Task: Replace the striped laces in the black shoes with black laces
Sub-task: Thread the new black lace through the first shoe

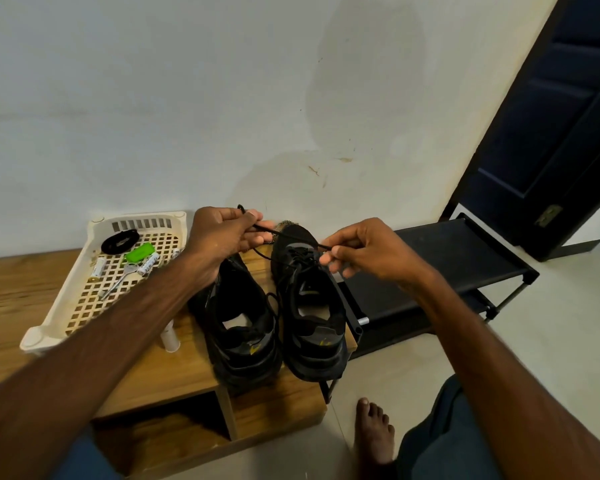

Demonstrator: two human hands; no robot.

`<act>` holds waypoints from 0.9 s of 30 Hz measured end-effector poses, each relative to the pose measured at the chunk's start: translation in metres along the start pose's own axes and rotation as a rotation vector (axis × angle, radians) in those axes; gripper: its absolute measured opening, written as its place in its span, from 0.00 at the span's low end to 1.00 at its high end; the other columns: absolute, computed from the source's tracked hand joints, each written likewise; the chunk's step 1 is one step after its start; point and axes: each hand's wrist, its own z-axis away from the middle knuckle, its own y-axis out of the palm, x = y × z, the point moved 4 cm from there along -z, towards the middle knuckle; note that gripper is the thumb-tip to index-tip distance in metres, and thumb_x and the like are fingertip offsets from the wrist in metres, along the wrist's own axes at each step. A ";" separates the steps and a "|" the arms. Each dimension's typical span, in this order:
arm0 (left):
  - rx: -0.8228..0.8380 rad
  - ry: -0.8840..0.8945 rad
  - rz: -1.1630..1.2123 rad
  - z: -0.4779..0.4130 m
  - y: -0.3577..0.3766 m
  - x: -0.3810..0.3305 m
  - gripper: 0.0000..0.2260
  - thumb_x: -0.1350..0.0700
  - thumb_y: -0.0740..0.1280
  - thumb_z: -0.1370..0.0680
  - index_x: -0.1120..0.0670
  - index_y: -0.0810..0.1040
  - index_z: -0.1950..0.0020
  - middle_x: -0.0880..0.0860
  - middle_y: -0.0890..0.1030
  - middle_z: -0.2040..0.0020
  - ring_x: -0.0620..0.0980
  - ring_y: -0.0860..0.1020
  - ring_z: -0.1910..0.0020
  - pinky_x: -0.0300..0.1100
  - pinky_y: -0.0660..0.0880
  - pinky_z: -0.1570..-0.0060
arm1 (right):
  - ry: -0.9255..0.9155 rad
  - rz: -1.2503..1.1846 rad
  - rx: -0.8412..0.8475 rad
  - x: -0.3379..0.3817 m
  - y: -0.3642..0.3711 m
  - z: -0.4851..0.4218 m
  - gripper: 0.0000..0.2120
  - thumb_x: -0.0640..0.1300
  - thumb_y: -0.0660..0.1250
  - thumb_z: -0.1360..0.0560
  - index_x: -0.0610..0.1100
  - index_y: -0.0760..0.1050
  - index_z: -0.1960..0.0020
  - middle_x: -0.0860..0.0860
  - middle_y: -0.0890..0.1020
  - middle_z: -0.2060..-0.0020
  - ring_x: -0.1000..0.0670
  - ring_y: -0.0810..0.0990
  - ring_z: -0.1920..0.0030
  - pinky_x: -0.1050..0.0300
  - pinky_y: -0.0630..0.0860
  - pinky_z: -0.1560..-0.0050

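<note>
Two pinches hold one lace point(291, 236): my left grip point(222, 233) has its end between thumb and fingers, my right grip point(364, 251) nips it nearer the eyelets, taut between them over the right shoe point(312, 306). The left shoe point(243, 327) stands just beside it, heels toward me, at the desk's point(14, 289) right edge. A tray point(49, 329) lies left, a rack point(465, 247) right, with open floor point(568, 306) beyond. The yellow heel marks point(323, 342) are too blurred to read.

Pale wall point(187, 81), dark door point(551, 116)
</note>
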 end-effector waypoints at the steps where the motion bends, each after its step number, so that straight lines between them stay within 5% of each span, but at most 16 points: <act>1: -0.001 0.006 -0.042 -0.002 -0.001 0.001 0.09 0.59 0.69 0.19 0.65 0.82 0.47 0.56 0.88 0.57 0.51 0.87 0.62 0.34 0.81 0.66 | 0.015 -0.017 -0.007 -0.002 0.000 0.000 0.07 0.34 0.68 0.19 0.36 0.82 0.43 0.43 0.88 0.57 0.45 0.88 0.56 0.56 0.85 0.58; 3: 0.022 0.051 -0.255 -0.004 -0.005 0.001 0.11 0.54 0.68 0.18 0.62 0.84 0.50 0.55 0.87 0.59 0.50 0.86 0.65 0.34 0.79 0.69 | 0.045 -0.010 -0.029 -0.006 0.000 0.000 0.05 0.37 0.71 0.21 0.34 0.83 0.49 0.42 0.87 0.61 0.42 0.88 0.59 0.56 0.84 0.62; 6: 0.004 0.236 -0.888 -0.002 -0.013 -0.002 0.23 0.39 0.65 0.19 0.54 0.85 0.63 0.50 0.84 0.70 0.46 0.82 0.72 0.38 0.78 0.67 | 0.049 0.063 -0.060 -0.009 0.001 -0.001 0.08 0.42 0.75 0.24 0.36 0.83 0.55 0.44 0.87 0.65 0.46 0.88 0.64 0.59 0.82 0.66; 10: -0.309 0.471 -1.342 0.007 -0.010 -0.019 0.27 0.33 0.61 0.20 0.55 0.83 0.60 0.53 0.82 0.66 0.55 0.82 0.64 0.50 0.80 0.59 | 0.004 0.124 -0.102 -0.007 -0.001 -0.002 0.08 0.45 0.77 0.26 0.40 0.84 0.57 0.48 0.87 0.66 0.49 0.87 0.65 0.61 0.82 0.66; 13: -0.305 0.663 -1.230 0.016 0.013 -0.026 0.20 0.36 0.66 0.22 0.52 0.82 0.49 0.49 0.84 0.58 0.52 0.81 0.58 0.49 0.79 0.56 | -0.024 0.109 -0.075 -0.003 0.002 -0.002 0.06 0.42 0.74 0.23 0.39 0.84 0.53 0.46 0.87 0.63 0.48 0.88 0.62 0.57 0.84 0.61; 18: 0.224 0.734 -0.926 0.032 0.049 0.000 0.11 0.49 0.71 0.21 0.46 0.85 0.40 0.43 0.86 0.51 0.39 0.80 0.53 0.46 0.80 0.48 | -0.019 0.017 -0.035 0.001 0.009 0.000 0.06 0.41 0.72 0.21 0.39 0.84 0.48 0.46 0.88 0.59 0.46 0.88 0.56 0.57 0.84 0.59; 23: 0.228 0.739 -0.777 0.032 0.053 0.005 0.08 0.53 0.74 0.23 0.47 0.87 0.45 0.42 0.87 0.53 0.37 0.83 0.56 0.33 0.78 0.54 | 0.004 0.018 -0.015 0.002 0.007 0.001 0.06 0.41 0.72 0.21 0.40 0.85 0.48 0.46 0.88 0.58 0.46 0.88 0.54 0.58 0.83 0.58; 27: 0.209 0.745 -0.929 0.031 0.054 0.008 0.06 0.51 0.74 0.23 0.46 0.88 0.47 0.43 0.87 0.54 0.38 0.81 0.58 0.41 0.80 0.52 | 0.001 0.097 -0.027 0.000 0.010 0.000 0.05 0.42 0.72 0.21 0.42 0.85 0.49 0.49 0.88 0.59 0.51 0.87 0.56 0.60 0.83 0.59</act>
